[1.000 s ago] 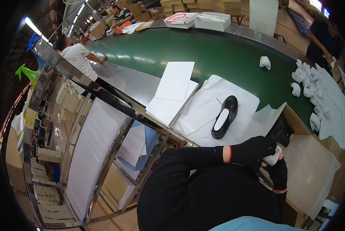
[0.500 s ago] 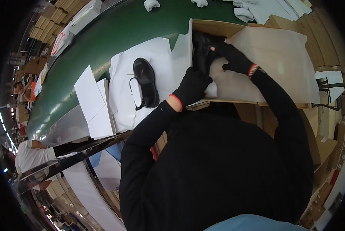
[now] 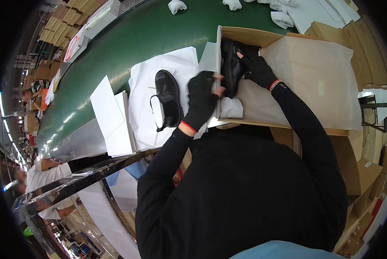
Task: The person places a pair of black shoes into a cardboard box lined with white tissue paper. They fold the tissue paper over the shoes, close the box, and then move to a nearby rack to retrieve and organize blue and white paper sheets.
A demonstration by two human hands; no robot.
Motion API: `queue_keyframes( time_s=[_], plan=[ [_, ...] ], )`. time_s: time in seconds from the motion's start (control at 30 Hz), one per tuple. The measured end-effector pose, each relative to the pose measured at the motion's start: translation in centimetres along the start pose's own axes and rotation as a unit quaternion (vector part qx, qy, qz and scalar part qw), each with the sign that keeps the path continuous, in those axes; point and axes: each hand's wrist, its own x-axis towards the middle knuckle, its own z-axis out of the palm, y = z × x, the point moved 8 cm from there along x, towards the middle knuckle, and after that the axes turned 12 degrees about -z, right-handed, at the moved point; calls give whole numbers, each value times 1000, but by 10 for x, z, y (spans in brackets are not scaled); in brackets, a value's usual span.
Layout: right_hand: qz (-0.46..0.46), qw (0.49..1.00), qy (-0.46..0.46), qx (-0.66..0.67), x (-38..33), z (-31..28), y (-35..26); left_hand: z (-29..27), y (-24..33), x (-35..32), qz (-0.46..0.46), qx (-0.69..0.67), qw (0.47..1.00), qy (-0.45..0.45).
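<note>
Fingers [image 3: 240, 55] of the right hand [image 3: 259, 69], bare-tipped in a black fingerless glove, are spread over the black leather shoe [image 3: 230, 73] inside the long brown cardboard box [image 3: 262, 34]. In the head view, the left hand [image 3: 202, 97] has just come off that shoe and now sits at the box's left wall; its fingers are blurred, and I cannot tell whether they pinch the wall or the pale lining beside it. So the right hand alone now tends the shoe, which lies along the left end of the box, and the crumpled white wad [image 3: 231, 108] at its near end is fully uncovered (the left hand partly hid it half a second ago).

As for pose, the right arm bends in from the right over the box's near side, wrist angled left and far. The left forearm slants far and right, passing just beside the second black leather shoe [image 3: 167, 88], which rests on white paper sheets [image 3: 142, 84].
</note>
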Motion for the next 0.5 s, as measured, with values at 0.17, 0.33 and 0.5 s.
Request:
queue_keyframes(
  time_s=[0.17,0.33,0.5],
  plan=[
    [0,1000,-8,2,3,2,-5,26,-99,-41,-99,243,960,94],
    [75,994,-15,80,-6,-8,18,-1,-104,-39,-115,188,971,93],
    [73,984,161,6,23,-142,16,-35,16,-4,-146,-138,978,61]
  ],
)
